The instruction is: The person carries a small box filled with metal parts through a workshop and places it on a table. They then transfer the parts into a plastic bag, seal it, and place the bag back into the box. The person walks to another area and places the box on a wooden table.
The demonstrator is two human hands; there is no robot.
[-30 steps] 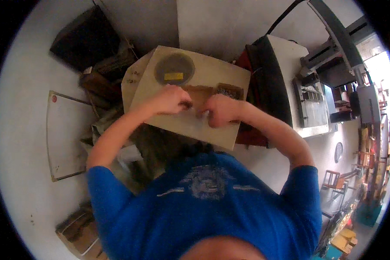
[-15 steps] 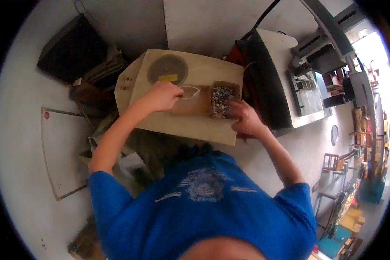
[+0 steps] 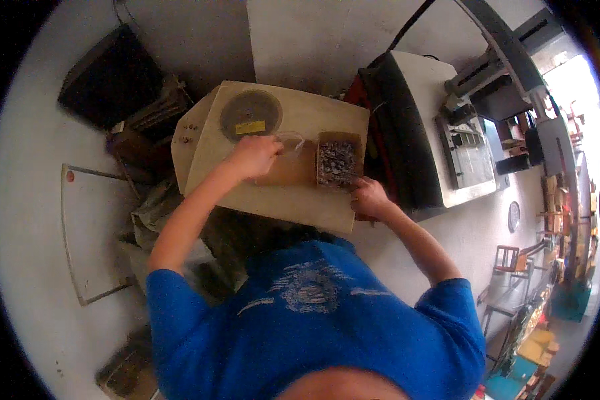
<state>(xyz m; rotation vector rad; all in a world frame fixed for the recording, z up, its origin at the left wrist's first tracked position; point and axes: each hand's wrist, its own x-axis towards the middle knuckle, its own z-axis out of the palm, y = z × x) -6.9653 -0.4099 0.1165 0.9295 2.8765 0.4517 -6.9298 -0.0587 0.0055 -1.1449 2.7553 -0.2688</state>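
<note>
Now the right hand (image 3: 368,198) has slid below the small brown cardboard box (image 3: 338,162) of grey metal bits, fingers curled at the edge of the pale wooden surface (image 3: 313,207); the left hand (image 3: 254,155) still pinches the clear plastic bag (image 3: 292,141) at frame centre.

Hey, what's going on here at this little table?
A person in a blue shirt leans over a pale wooden board. The left hand holds what looks like a small clear bag beside a brown flap lying on the board. The right hand rests at the near corner of a cardboard box full of small dark pieces. A round grey disc with a yellow label lies further back.
</note>
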